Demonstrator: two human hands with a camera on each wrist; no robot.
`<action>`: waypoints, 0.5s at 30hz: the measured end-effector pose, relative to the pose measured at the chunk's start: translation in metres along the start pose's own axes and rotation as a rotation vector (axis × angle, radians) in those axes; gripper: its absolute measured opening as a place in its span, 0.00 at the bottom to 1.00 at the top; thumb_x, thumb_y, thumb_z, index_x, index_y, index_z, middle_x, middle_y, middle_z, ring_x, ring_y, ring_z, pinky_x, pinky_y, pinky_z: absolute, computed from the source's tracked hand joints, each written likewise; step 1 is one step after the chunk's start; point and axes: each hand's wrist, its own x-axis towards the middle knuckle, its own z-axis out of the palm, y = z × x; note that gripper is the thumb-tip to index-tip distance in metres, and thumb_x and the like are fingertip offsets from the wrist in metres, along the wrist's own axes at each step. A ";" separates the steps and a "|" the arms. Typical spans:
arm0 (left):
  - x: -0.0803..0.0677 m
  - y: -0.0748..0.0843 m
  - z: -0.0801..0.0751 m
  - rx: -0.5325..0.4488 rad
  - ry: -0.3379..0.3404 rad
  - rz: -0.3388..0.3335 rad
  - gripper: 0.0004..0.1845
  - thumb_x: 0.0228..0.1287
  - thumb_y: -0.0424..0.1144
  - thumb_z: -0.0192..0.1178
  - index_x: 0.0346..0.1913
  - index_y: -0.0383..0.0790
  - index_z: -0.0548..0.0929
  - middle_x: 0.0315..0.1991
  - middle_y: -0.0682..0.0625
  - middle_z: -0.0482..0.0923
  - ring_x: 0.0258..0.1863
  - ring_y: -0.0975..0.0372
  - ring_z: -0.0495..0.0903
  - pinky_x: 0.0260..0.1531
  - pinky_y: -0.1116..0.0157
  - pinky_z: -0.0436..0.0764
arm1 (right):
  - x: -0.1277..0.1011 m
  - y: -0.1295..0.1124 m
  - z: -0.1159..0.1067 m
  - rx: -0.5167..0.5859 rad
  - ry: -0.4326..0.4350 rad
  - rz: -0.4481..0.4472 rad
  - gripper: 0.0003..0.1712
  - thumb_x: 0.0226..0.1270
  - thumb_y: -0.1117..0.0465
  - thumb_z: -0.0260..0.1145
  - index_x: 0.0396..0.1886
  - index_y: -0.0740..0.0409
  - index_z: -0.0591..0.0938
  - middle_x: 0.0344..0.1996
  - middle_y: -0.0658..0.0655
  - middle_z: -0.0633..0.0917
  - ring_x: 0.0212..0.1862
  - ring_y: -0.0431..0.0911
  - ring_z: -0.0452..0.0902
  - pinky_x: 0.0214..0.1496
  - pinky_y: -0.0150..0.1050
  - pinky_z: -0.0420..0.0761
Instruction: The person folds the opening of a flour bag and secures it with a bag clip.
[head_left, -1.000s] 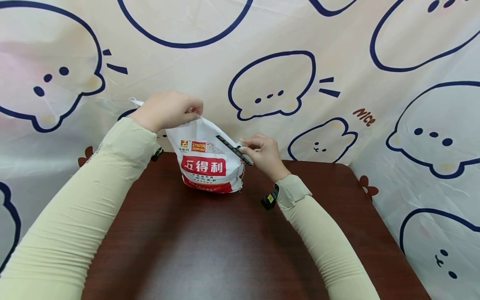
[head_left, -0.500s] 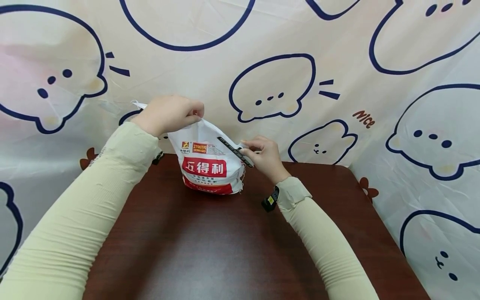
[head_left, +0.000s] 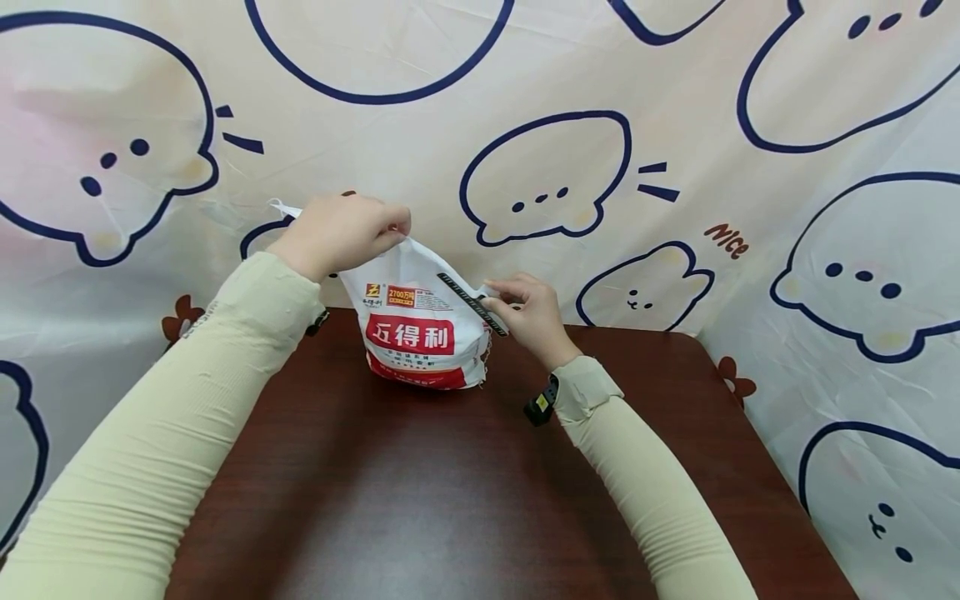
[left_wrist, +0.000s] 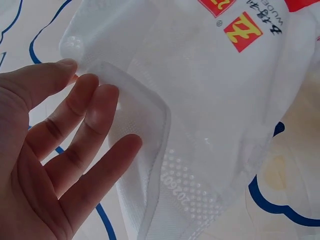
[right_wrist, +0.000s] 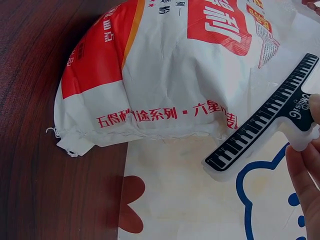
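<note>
The white woven sack with red labels (head_left: 417, 327) stands at 12 o'clock on the dark wooden tabletop (head_left: 420, 492). The left hand (head_left: 341, 232) pinches its top corner up; the right hand (head_left: 527, 312) holds a black comb-like sealing clip (head_left: 472, 302) at the sack's 3 o'clock edge. The step seems closing the mouth; next, the clip probably needs sliding across the flattened opening.

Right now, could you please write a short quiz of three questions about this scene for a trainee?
1. True or false: the bag lies flat on the table.
2. Which hand holds the black clip?
3. The left hand holds the bag at: A) its bottom, B) its top edge, C) its red label.

Key: 1. False, it stands upright. 2. The right hand. 3. B.
</note>
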 end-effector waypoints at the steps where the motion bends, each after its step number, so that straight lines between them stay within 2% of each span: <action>1: 0.000 -0.001 0.001 0.003 0.004 0.001 0.08 0.75 0.39 0.58 0.51 0.43 0.82 0.45 0.42 0.86 0.39 0.51 0.83 0.40 0.49 0.84 | 0.000 0.000 0.000 0.001 0.001 0.000 0.14 0.63 0.69 0.73 0.49 0.63 0.89 0.38 0.58 0.86 0.41 0.48 0.85 0.46 0.40 0.86; 9: -0.003 0.000 0.002 0.012 0.022 -0.003 0.12 0.74 0.40 0.58 0.55 0.43 0.82 0.51 0.40 0.84 0.45 0.49 0.83 0.43 0.46 0.84 | -0.001 0.002 0.001 0.015 0.007 0.017 0.15 0.65 0.68 0.72 0.51 0.66 0.87 0.40 0.59 0.85 0.42 0.49 0.84 0.48 0.40 0.86; 15: -0.007 0.000 0.005 0.023 0.041 -0.019 0.14 0.73 0.40 0.61 0.57 0.43 0.81 0.51 0.39 0.83 0.44 0.47 0.83 0.40 0.46 0.85 | -0.001 0.003 0.002 0.022 0.012 0.017 0.16 0.65 0.68 0.72 0.52 0.64 0.87 0.41 0.60 0.85 0.42 0.50 0.84 0.48 0.39 0.85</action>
